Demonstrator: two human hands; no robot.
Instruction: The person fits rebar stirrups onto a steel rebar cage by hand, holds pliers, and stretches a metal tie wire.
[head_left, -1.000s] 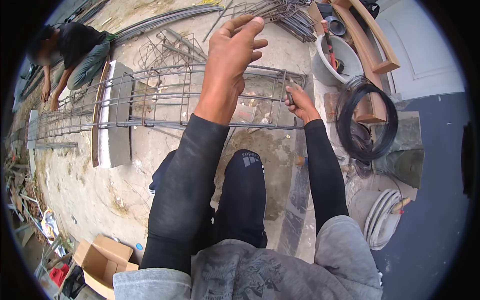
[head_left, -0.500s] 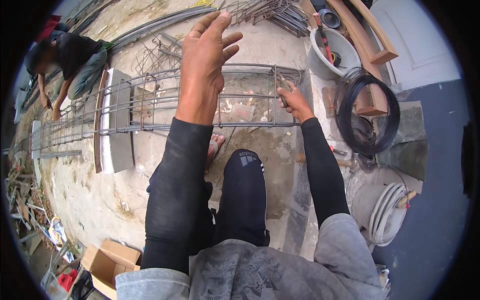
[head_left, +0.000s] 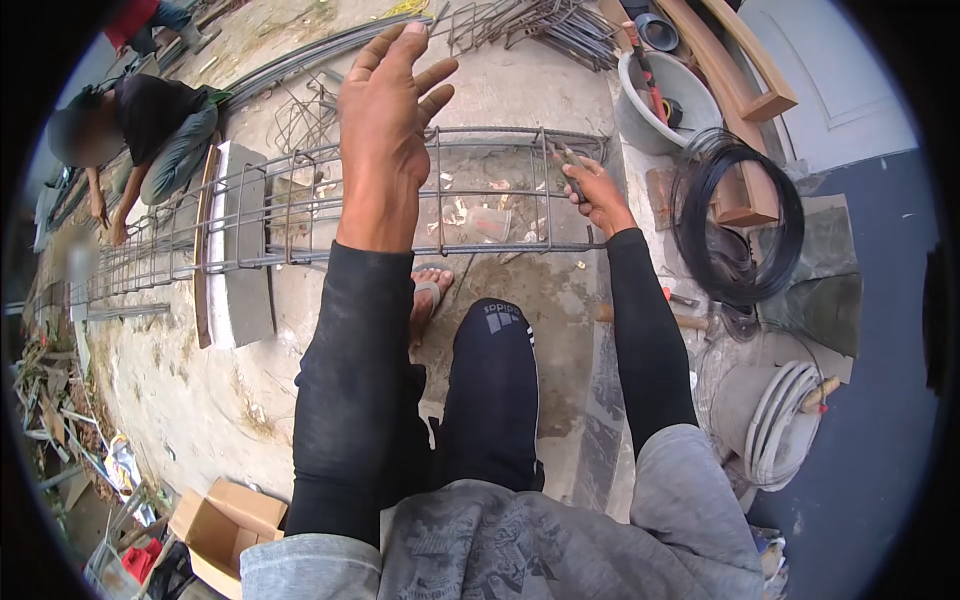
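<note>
A long rebar cage [head_left: 495,250] of straight bars and square stirrups stretches across in front of me. My right hand [head_left: 600,195] is closed round a pair of pliers [head_left: 572,165], whose head is at the cage's right end, by a stirrup at the upper bars. Whether the jaws grip wire there is too small to tell. Raised above the cage, my left hand [head_left: 385,125] has its fingers apart and nothing visible in it. It hides part of the bars behind it.
A block [head_left: 240,255] supports the cage. A coil of black wire [head_left: 785,220], a bucket with tools [head_left: 635,115] and wooden frames [head_left: 735,60] lie right. Loose rebar [head_left: 560,30] is at the back. A co-worker [head_left: 150,130] crouches left; a cardboard box [head_left: 225,530] sits lower left.
My left hand has shifted slightly left, still raised with fingers apart. The right hand has moved a little to the right with the pliers, which have turned slightly.
</note>
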